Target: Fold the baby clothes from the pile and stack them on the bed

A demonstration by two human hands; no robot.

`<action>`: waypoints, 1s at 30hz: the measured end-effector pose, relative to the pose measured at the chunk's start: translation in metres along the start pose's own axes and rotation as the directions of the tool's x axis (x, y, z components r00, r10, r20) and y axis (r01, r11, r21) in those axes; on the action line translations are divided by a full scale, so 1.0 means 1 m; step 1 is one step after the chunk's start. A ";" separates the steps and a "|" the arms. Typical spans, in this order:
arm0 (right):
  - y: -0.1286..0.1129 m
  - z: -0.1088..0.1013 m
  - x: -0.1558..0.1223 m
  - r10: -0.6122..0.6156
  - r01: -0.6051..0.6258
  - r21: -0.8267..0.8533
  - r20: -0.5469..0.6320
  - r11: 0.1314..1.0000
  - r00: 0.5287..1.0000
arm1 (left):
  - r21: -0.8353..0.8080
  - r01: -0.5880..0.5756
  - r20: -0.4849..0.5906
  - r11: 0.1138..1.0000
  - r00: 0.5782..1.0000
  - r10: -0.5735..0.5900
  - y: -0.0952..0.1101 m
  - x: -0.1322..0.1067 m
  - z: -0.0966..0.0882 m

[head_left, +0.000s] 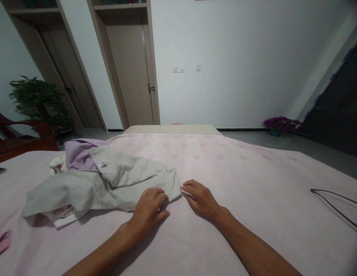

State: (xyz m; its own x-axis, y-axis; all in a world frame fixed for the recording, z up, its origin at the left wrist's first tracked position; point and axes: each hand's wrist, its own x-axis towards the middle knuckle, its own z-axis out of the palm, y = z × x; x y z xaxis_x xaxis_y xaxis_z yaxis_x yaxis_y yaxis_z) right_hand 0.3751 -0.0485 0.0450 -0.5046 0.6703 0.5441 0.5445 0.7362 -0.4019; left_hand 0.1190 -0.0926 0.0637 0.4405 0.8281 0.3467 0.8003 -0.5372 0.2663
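- Nearest us, two bare forearms reach in from the bottom edge over the pink bedsheet point(253, 168), which is spread flat across the bed.
- The left hand point(149, 209) lies palm down, fingers curled loosely, pressing on the near corner of the grey-beige striped garment point(109, 184); it holds the cloth down rather than gripping it.
- The right hand point(201, 199) sits just beside it, fingertips pinched narrow on the garment's white hem edge, right at the corner.
- So the garment lies left of centre on the sheet, rumpled and half turned over, with a small white label point(102, 164) showing on the upper fold.
- By the look of it, this is the start of straightening: the corner is pinned and pinched, the rest not yet flattened.
- The next move would call for a steady pull on that hem while the left palm anchors, or the whole heap slides.
- Behind the garment, touching it, sits a lilac cloth point(77, 153).
- Far right on the sheet lies a thin wire hanger point(336, 207), well apart.
- Beyond the bed: a closed door point(132, 76), a green plant point(40, 101) at left, purple flowers point(280, 124) at right.
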 end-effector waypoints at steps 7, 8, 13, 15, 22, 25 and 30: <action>-0.018 0.003 0.003 -0.055 0.052 -0.067 -0.031 0.996 0.998 | 0.018 0.085 -0.142 0.996 0.986 -0.082 -0.021 -0.009 0.001; -0.022 0.006 0.004 -0.074 0.071 -0.088 -0.028 0.994 0.997 | 0.021 0.098 -0.142 0.995 0.985 -0.094 -0.024 -0.012 0.002; -0.038 0.027 0.015 -0.211 0.210 -0.258 0.024 0.943 0.977 | 0.010 0.152 -0.086 0.988 0.985 -0.151 -0.033 -0.017 0.008; -0.039 0.034 0.018 -0.249 0.250 -0.316 0.045 0.915 0.967 | 0.006 0.145 -0.083 0.989 0.986 -0.144 -0.034 -0.016 0.010; -0.036 0.040 0.020 -0.197 0.188 -0.286 -0.004 0.939 0.980 | -0.001 0.131 -0.095 0.991 0.987 -0.130 -0.035 -0.015 0.011; -0.035 0.030 0.020 -0.065 0.053 -0.156 -0.073 0.986 0.995 | 0.001 0.128 -0.088 0.992 0.988 -0.128 -0.035 -0.016 0.011; -0.018 -0.007 0.015 0.189 -0.185 0.038 -0.193 0.982 0.963 | 0.007 0.121 -0.092 0.993 0.988 -0.120 -0.035 -0.016 0.011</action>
State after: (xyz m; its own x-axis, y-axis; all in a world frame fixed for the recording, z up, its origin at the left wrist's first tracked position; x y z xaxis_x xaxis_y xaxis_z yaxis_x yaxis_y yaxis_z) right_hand 0.3621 -0.0518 0.0653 -0.2538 0.7667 0.5898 0.6024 0.6023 -0.5238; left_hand 0.0881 -0.0849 0.0393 0.3016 0.8683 0.3938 0.8505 -0.4317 0.3005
